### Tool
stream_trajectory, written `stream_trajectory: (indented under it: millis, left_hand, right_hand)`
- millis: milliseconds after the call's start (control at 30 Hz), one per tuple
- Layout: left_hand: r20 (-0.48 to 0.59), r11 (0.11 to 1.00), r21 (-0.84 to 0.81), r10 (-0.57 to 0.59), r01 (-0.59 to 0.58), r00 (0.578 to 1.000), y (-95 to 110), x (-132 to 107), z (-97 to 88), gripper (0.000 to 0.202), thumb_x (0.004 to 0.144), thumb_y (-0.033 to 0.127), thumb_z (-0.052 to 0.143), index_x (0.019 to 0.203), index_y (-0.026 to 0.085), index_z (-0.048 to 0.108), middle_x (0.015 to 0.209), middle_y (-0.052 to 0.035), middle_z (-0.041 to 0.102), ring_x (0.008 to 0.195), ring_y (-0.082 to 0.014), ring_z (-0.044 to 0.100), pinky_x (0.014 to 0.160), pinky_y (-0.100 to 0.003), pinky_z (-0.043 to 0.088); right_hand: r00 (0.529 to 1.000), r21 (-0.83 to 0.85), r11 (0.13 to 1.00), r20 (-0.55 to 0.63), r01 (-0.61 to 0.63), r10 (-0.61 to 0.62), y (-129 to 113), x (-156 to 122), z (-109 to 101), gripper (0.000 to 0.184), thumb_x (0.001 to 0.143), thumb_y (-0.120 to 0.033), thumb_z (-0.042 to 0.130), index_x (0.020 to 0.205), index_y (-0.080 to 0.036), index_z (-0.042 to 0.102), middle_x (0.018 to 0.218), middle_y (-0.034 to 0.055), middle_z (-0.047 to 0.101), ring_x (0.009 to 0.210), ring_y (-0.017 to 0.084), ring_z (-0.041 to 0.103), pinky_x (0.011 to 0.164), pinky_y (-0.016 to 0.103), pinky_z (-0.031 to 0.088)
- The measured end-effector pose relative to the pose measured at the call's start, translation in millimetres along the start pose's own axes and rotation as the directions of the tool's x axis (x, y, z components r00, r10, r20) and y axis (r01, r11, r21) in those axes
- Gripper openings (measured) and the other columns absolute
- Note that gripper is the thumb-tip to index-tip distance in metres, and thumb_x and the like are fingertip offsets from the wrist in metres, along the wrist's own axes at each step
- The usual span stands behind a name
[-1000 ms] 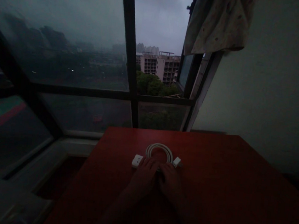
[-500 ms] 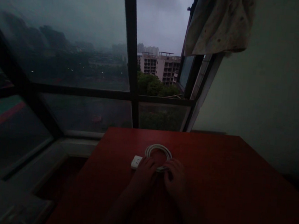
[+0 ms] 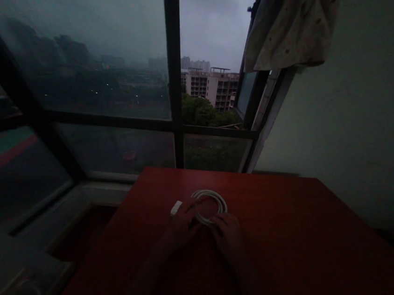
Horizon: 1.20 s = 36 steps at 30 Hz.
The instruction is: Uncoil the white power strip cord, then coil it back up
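A white extension cord [image 3: 224, 201], wound into a round coil, lies on the reddish-brown table. Its white socket block [image 3: 176, 208] pokes out left of the coil, partly covered by my left hand [image 3: 182, 225]. The fingers of that hand bend over the coil's left side, with the thumb near its lower edge. From the lower right, my right hand [image 3: 229, 234] has its fingertips curled onto the loops. Dim light hides how firmly each hand grips.
The table [image 3: 275, 207] stands against a dark-framed window [image 3: 115, 121], whose right pane is open. A spotted cloth [image 3: 289, 33] hangs at the upper right, in front of the pale wall [image 3: 355, 112]. A pale surface [image 3: 2, 254] is at the lower left.
My left hand has shifted slightly left with its fingers more spread, covering more of the socket block. The right hand's fingers have moved a little left along the coil's lower edge.
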<state>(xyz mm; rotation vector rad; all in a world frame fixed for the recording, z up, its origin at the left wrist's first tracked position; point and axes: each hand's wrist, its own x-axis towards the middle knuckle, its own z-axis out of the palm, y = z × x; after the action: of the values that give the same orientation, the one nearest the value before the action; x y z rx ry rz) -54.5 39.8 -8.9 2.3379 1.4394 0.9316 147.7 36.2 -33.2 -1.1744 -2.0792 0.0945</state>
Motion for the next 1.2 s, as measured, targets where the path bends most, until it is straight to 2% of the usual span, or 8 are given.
stream_trajectory:
  millis: [333, 533, 633, 733, 867, 1033, 1133, 1200]
  left_hand:
    - [-0.129, 0.987, 0.004, -0.160, 0.162, 0.979, 0.3, -1.6, 6.9, 0.049, 0.074, 0.019, 0.064, 0.120, 0.023, 0.047, 0.127, -0.0086, 0.047, 0.118, -0.0240, 0.047, 0.098, -0.044, 0.042]
    - [-0.080, 0.987, 0.081, -0.134, 0.140, 0.988, 3.8, -2.9, 6.7, 0.028, 0.076, 0.020, 0.063, 0.102, 0.022, 0.053, 0.118, -0.0074, 0.051, 0.111, -0.0240, 0.049, 0.096, -0.044, 0.042]
    - [-0.059, 0.986, 0.113, -0.113, 0.119, 0.992, 4.9, -3.5, 7.6, 0.037, 0.074, 0.019, 0.065, 0.108, 0.022, 0.053, 0.125, -0.0077, 0.048, 0.118, -0.0252, 0.045, 0.100, -0.044, 0.040]
    - [-0.068, 0.983, 0.139, -0.109, 0.118, 0.992, 5.3, -4.0, 9.8, 0.051, 0.073, 0.019, 0.066, 0.120, 0.022, 0.046, 0.133, -0.0093, 0.043, 0.125, -0.0263, 0.040, 0.104, -0.045, 0.037]
    - [-0.114, 0.975, 0.150, -0.147, 0.163, 0.982, 6.2, -4.2, 10.6, 0.050, 0.074, 0.019, 0.065, 0.119, 0.021, 0.043, 0.132, -0.0100, 0.041, 0.124, -0.0261, 0.041, 0.103, -0.045, 0.037]
    - [-0.084, 0.965, 0.169, -0.188, 0.200, 0.979, 8.2, -3.6, 9.4, 0.037, 0.073, 0.023, 0.066, 0.106, 0.021, 0.049, 0.119, -0.0080, 0.049, 0.113, -0.0248, 0.049, 0.097, -0.042, 0.042]
    - [-0.099, 0.962, 0.186, -0.185, 0.201, 0.978, 9.4, -3.1, 9.2, 0.035, 0.075, 0.025, 0.065, 0.106, 0.020, 0.050, 0.121, -0.0092, 0.049, 0.113, -0.0252, 0.048, 0.097, -0.041, 0.042]
    - [-0.118, 0.960, 0.186, -0.187, 0.207, 0.975, 10.2, -2.9, 9.3, 0.036, 0.075, 0.025, 0.065, 0.107, 0.019, 0.050, 0.120, -0.0095, 0.049, 0.114, -0.0256, 0.047, 0.097, -0.041, 0.042]
  right_hand:
    - [0.986, -0.053, 0.994, -0.144, -0.097, 0.089, 11.5, -0.1, -0.3, 0.029, 0.080, -0.034, 0.063, 0.106, -0.020, 0.061, 0.106, 0.0108, 0.062, 0.098, 0.025, 0.055, 0.084, 0.040, 0.047]
    - [0.994, -0.141, 0.985, 0.048, -0.095, 0.103, -2.3, -2.9, -4.4, 0.020, 0.089, -0.036, 0.052, 0.083, -0.021, 0.064, 0.082, 0.0050, 0.066, 0.076, 0.020, 0.059, 0.072, 0.032, 0.043]
    - [0.990, -0.096, 0.992, 0.112, -0.080, 0.091, -7.4, -3.2, -5.4, 0.020, 0.089, -0.036, 0.051, 0.089, -0.024, 0.067, 0.085, 0.0046, 0.069, 0.079, 0.019, 0.062, 0.074, 0.031, 0.042]
    - [0.973, 0.096, 0.969, 0.061, -0.228, 0.223, -5.6, 0.1, -7.3, 0.024, 0.089, -0.040, 0.050, 0.088, -0.023, 0.068, 0.087, 0.0057, 0.071, 0.080, 0.021, 0.063, 0.076, 0.033, 0.044]
    - [0.791, 0.548, 0.676, -0.042, -0.492, 0.610, 6.6, 8.3, -27.4, 0.033, 0.084, -0.050, 0.051, 0.083, -0.019, 0.064, 0.075, 0.0041, 0.066, 0.066, 0.018, 0.060, 0.059, 0.028, 0.046]
    - [0.495, 0.877, 0.219, 0.025, -0.428, 0.868, 51.3, 0.9, -81.7, 0.030, 0.072, -0.050, 0.063, 0.068, -0.021, 0.055, 0.058, -0.0043, 0.050, 0.045, 0.011, 0.045, 0.042, 0.023, 0.037]
    - [0.345, 0.880, 0.175, -0.014, -0.441, 0.939, 92.8, -20.8, -118.8, 0.026, 0.060, -0.042, 0.071, 0.071, -0.021, 0.062, 0.061, -0.0008, 0.055, 0.046, 0.013, 0.049, 0.043, 0.027, 0.039]
    - [0.297, 0.820, 0.238, -0.088, -0.520, 0.951, 117.7, -38.1, -144.2, 0.027, 0.052, -0.039, 0.074, 0.068, -0.019, 0.065, 0.062, 0.0037, 0.058, 0.046, 0.016, 0.052, 0.043, 0.030, 0.040]
